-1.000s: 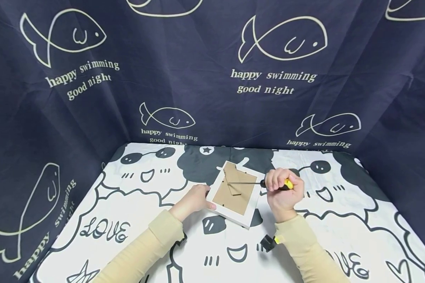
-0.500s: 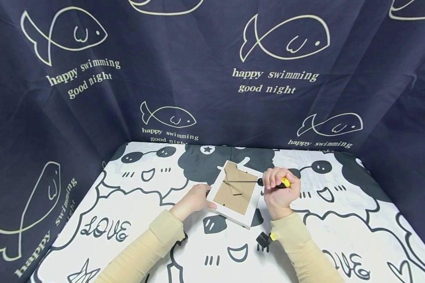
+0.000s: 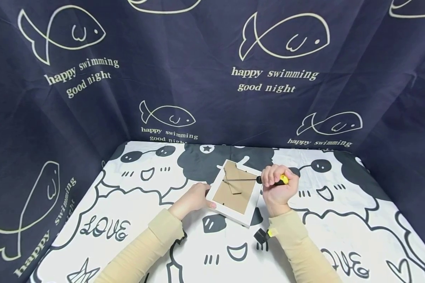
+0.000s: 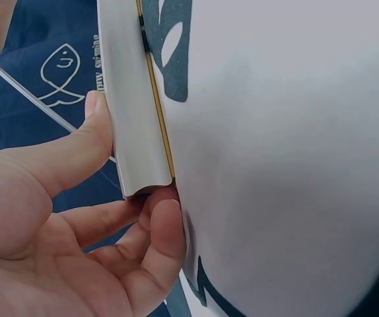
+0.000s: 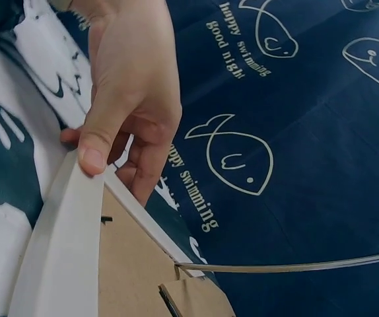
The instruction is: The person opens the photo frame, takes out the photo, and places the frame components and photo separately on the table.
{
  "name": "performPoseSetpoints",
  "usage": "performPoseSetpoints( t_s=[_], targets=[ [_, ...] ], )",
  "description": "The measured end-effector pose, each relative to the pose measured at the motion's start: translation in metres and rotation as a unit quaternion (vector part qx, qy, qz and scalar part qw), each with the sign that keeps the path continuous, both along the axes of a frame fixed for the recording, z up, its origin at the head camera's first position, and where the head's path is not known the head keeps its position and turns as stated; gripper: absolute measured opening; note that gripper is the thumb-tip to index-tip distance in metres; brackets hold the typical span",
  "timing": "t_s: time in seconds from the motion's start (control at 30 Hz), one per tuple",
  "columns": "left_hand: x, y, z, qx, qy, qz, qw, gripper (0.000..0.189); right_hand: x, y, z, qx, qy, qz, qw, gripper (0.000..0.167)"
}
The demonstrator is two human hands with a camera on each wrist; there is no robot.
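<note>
A white picture frame (image 3: pixel 246 218) lies back side up in the head view, turned at an angle, its brown backing board (image 3: pixel 235 204) showing with a folded stand flap (image 3: pixel 233 186) on it. My left hand (image 3: pixel 194 197) grips its left corner, thumb on top and fingers beneath, as the left wrist view of that hand (image 4: pixel 77 218) confirms. In my right hand (image 3: pixel 279 188) is a screwdriver (image 3: pixel 283 180) with a black and yellow handle. Its long shaft (image 5: pixel 295 267) crosses the backing, and in the right wrist view the tip meets the board's edge along the white frame border.
A black and white cartoon-print cloth (image 3: pixel 156 228) covers the table. Dark blue fish-print curtains (image 3: pixel 212 70) rise behind it and at both sides. A small black wrist camera (image 3: pixel 260 236) hangs from the right sleeve cuff.
My right hand has shifted slightly left and up, carrying the screwdriver tip from over the backing to its left edge. Frame and left hand have stayed in place.
</note>
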State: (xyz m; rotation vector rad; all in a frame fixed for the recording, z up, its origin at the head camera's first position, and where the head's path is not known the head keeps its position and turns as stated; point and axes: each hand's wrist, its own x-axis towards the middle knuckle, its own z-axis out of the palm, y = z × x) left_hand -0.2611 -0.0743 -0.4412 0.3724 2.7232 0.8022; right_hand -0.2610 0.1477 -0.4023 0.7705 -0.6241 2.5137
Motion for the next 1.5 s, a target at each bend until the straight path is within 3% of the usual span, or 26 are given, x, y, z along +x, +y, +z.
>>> performPoseSetpoints(
  t_s=[0.33, 0.6, 1.13, 1.37, 1.5],
  targets=[
    [0.001, 0.002, 0.002, -0.003, -0.002, 0.004, 1.0000, 0.074, 0.003, -0.002, 0.004, 0.088, 0.009, -0.027, 0.9957, 0.037],
    [0.000, 0.002, 0.003, -0.001, -0.001, 0.001, 1.0000, 0.073, 0.002, 0.001, 0.009, 0.119, 0.014, -0.047, 0.9917, 0.038],
    [0.000, 0.002, 0.003, -0.004, -0.002, -0.003, 1.0000, 0.073, 0.002, 0.005, -0.001, 0.024, -0.001, -0.005, 0.9997, 0.034],
    [-0.004, 0.000, 0.005, 0.031, -0.007, -0.030, 0.9990, 0.081, -0.001, 0.004, -0.001, 0.017, 0.018, 0.021, 0.9995, 0.032],
    [-0.007, -0.004, 0.005, 0.030, 0.000, -0.048, 0.9984, 0.081, -0.003, 0.003, -0.001, 0.012, 0.017, 0.025, 0.9995, 0.032]
  ],
)
